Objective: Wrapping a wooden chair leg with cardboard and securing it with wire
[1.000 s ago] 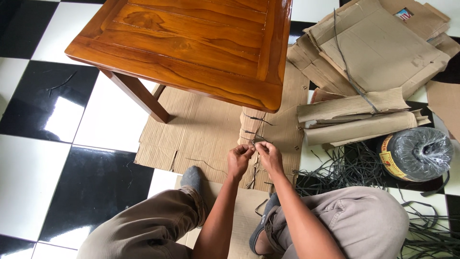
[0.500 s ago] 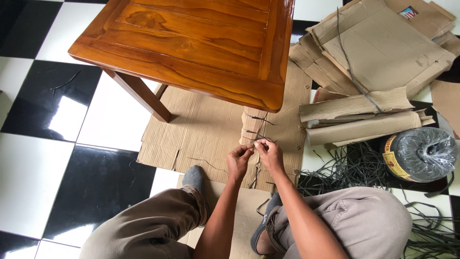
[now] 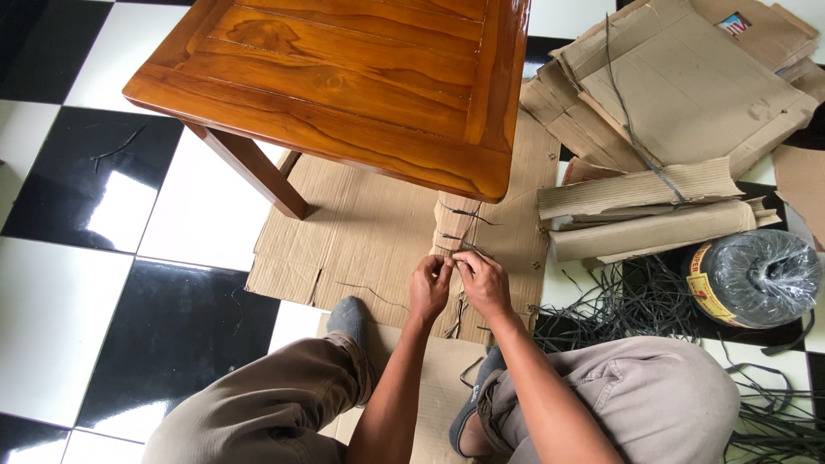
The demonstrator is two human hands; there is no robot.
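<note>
**Dark strap pinched between both hands at the wrapped desk leg**

A thin dark strap (image 3: 456, 253) is being worked right at the fingertips, pinched where the two hands meet. It is held against the cardboard-wrapped leg (image 3: 455, 225) of the wooden desk (image 3: 344, 77), below two more dark bands that are seen tied around the same wrapping. The left hand (image 3: 429, 289) is closed, its fingers (image 3: 441, 265) curled in on the strap from the left. The right hand (image 3: 483, 283) is closed as well, its fingers (image 3: 464, 259) pressed on the strap from the right, so that the fingertips of both hands are touching or nearly so; the knot itself is too small to be made out.

Under the leg, a flat sheet of cardboard (image 3: 361, 232) is spread on the black-and-white tiled floor (image 3: 86, 283). Grey shoes (image 3: 346, 320) are planted on a second sheet nearer the body, with knees in beige trousers (image 3: 653, 399) bent to either side. To the right, folded cardboard pieces (image 3: 670, 103) are piled up, a roll of dark strapping (image 3: 756, 277) is lying just beside them, and loose cut strands (image 3: 627, 301) are scattered between the roll and the right knee.
</note>
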